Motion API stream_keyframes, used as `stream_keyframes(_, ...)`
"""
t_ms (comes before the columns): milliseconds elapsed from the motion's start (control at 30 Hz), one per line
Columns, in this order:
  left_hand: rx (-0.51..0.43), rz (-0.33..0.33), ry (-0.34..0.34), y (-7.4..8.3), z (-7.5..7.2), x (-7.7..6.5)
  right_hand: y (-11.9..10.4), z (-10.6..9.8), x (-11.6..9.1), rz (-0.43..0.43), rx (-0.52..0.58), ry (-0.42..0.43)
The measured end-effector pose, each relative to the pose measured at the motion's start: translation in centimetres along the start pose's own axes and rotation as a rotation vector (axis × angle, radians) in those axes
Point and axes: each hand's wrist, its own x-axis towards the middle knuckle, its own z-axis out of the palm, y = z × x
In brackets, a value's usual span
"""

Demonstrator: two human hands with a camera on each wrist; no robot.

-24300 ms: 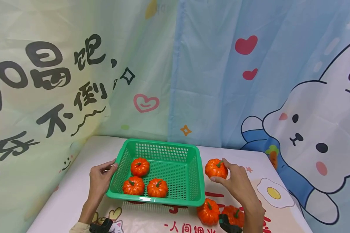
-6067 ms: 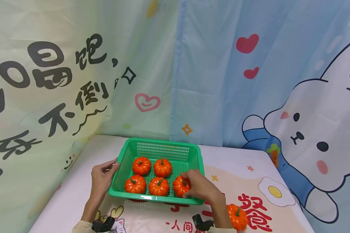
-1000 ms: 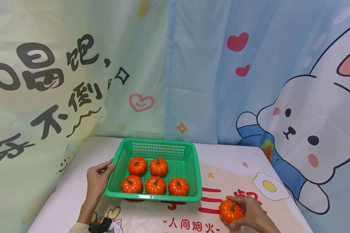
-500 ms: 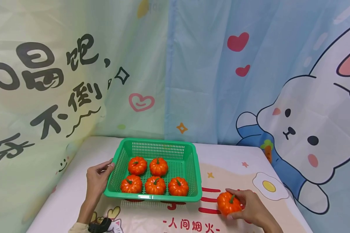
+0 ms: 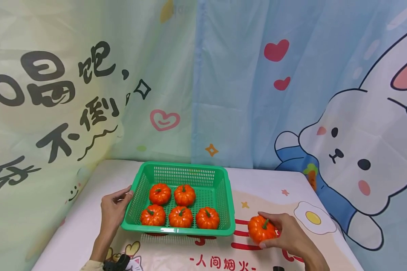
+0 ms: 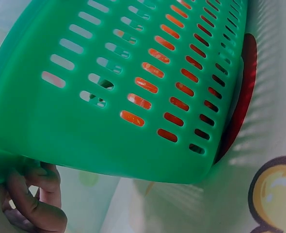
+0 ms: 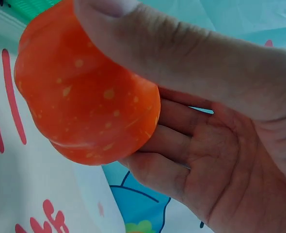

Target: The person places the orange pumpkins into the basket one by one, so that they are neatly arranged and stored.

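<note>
My right hand (image 5: 289, 232) grips a small orange pumpkin (image 5: 260, 229) with a green stem, to the right of the basket. In the right wrist view the thumb lies across the pumpkin (image 7: 85, 97) and the fingers curl behind it. My left hand (image 5: 114, 207) pinches the left rim of a green plastic basket (image 5: 228, 203). Seen from the left wrist, its fingers (image 6: 36, 208) curl under the corner of the basket (image 6: 85, 141). Several similar pumpkins sit inside, two behind, such as this pumpkin (image 5: 184, 195), and the others along the front, such as the right front pumpkin (image 5: 207, 218).
The table bears a printed white and beige cloth (image 5: 176, 256) with red lettering and a fried egg picture (image 5: 313, 217). Behind it hangs a printed curtain (image 5: 224, 113). The basket's right part (image 5: 217, 201) holds bare floor beside the back pumpkins.
Over the last second my right hand has moved the pumpkin up and left, towards the basket. Since the earliest frame two more pumpkins have come into the basket. My left hand stays at the rim.
</note>
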Motion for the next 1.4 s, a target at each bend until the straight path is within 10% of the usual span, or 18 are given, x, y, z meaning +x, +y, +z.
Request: stream_keyframes(1400,-0.015,0.018,0.006,-0.2,0.0,0.2,-4.7,-0.7,2.3,-0.096,-0.09,0.059)
